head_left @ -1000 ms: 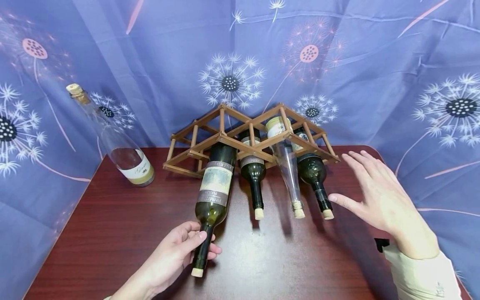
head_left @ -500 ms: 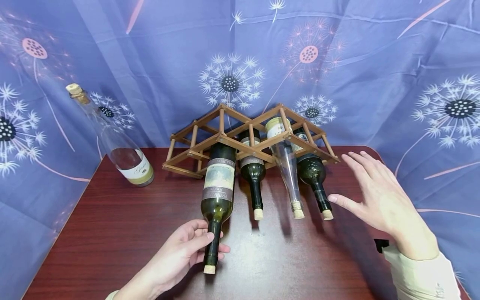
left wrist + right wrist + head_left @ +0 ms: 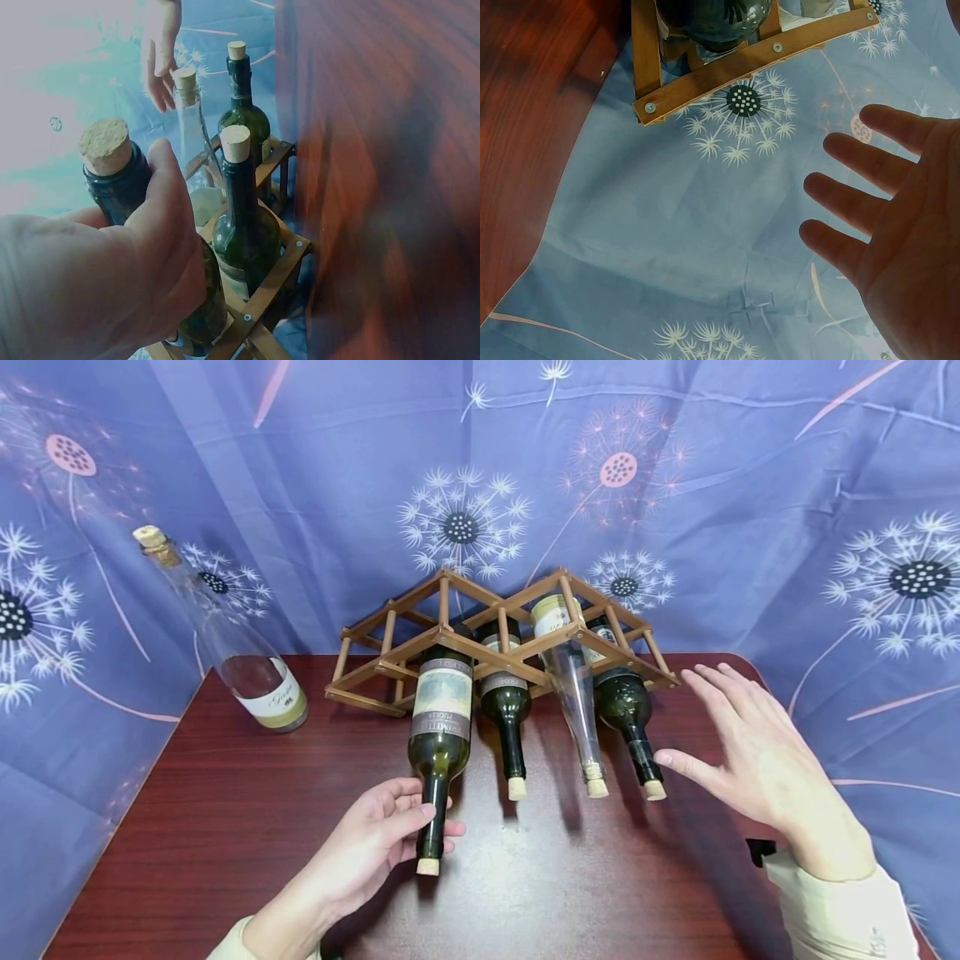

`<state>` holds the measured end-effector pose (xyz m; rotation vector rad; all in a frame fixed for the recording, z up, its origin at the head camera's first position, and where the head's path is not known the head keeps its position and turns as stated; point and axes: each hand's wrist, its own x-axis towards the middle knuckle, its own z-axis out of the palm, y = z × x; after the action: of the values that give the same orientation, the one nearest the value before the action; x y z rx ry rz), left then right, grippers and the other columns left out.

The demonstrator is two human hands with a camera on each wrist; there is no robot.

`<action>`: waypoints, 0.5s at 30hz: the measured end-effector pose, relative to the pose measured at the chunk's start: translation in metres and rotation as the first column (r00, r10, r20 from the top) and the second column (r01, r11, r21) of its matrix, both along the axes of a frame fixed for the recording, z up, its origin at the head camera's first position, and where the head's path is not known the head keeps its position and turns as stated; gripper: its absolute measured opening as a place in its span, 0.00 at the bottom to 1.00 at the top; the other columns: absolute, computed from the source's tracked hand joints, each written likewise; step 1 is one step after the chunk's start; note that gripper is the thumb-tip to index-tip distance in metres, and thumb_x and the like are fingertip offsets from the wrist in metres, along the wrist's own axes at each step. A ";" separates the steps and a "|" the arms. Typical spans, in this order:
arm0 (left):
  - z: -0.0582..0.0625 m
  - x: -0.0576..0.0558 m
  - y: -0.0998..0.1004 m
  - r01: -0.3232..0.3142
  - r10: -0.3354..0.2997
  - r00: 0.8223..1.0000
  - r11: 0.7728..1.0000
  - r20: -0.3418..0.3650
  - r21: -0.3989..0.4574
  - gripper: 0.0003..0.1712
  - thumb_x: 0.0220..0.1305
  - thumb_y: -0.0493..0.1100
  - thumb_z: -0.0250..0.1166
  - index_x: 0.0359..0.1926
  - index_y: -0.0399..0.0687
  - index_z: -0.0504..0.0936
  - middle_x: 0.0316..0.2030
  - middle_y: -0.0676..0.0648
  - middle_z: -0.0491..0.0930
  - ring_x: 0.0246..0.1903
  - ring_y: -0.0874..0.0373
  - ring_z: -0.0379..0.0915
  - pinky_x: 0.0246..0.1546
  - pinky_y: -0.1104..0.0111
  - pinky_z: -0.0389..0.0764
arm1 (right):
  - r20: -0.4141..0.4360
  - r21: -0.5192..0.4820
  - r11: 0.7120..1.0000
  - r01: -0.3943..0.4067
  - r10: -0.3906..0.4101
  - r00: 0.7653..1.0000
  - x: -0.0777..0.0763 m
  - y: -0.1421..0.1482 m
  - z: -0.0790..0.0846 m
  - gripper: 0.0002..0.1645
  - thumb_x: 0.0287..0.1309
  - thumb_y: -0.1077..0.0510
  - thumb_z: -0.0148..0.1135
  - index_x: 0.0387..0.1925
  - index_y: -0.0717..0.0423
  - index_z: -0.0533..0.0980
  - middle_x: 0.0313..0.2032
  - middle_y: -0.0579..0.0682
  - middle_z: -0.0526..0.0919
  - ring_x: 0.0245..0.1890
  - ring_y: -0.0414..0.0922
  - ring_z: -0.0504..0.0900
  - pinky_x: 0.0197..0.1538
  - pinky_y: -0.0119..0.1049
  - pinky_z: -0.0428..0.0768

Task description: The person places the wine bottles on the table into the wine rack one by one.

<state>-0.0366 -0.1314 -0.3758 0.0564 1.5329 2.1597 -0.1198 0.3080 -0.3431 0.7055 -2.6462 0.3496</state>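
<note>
Looks like the racking step: left hand [image 3: 378,833] has fingers pinching the bottle [image 3: 441,702] by its neck, base in the rack [image 3: 444,633] near the worktop's [image 3: 187,827] back edge, right hand's [image 3: 753,760] fingers spread; next probably needs a straight push deeper.

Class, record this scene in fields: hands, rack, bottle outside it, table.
Left hand: grips a dark bottle by its neck, base end inside the rack
Right hand: holds nothing, near the rack's right end
Rack: wooden; holds two more dark bottles and a clear bottle
Outside bottle: clear, corked, standing left of the rack
Table: reddish-brown wood grain
</note>
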 end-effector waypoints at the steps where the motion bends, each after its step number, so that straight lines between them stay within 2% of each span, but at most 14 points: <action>1: 0.000 -0.001 0.000 -0.004 0.004 1.000 1.000 -0.001 -0.003 0.30 0.73 0.36 0.56 0.65 0.23 0.54 0.53 0.34 0.74 0.49 0.40 0.80 0.50 0.47 0.77 | -0.001 0.001 1.000 -0.001 0.001 1.000 0.000 0.000 0.000 0.62 0.41 0.33 0.75 0.75 0.51 0.61 0.68 0.59 0.67 0.72 0.58 0.56 0.72 0.54 0.48; 8: 0.000 -0.008 0.006 -0.043 0.043 0.999 0.997 -0.004 -0.059 0.30 0.71 0.38 0.58 0.65 0.24 0.57 0.49 0.36 0.78 0.47 0.47 0.81 0.44 0.58 0.80 | 0.003 0.002 1.000 0.001 -0.001 1.000 0.001 0.000 0.001 0.62 0.42 0.33 0.74 0.75 0.50 0.61 0.68 0.59 0.66 0.73 0.58 0.55 0.72 0.54 0.48; 15: 0.001 -0.012 0.010 -0.067 0.065 0.997 0.995 -0.034 -0.073 0.29 0.71 0.37 0.58 0.64 0.23 0.57 0.46 0.40 0.80 0.48 0.49 0.80 0.45 0.60 0.80 | 0.007 0.005 1.000 0.010 -0.010 1.000 0.001 0.001 0.001 0.62 0.42 0.33 0.74 0.75 0.50 0.61 0.68 0.59 0.66 0.73 0.58 0.56 0.72 0.54 0.48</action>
<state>-0.0487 -0.1210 -0.3751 0.0158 1.6532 2.1600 -0.1186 0.3087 -0.3420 0.6938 -2.6571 0.3429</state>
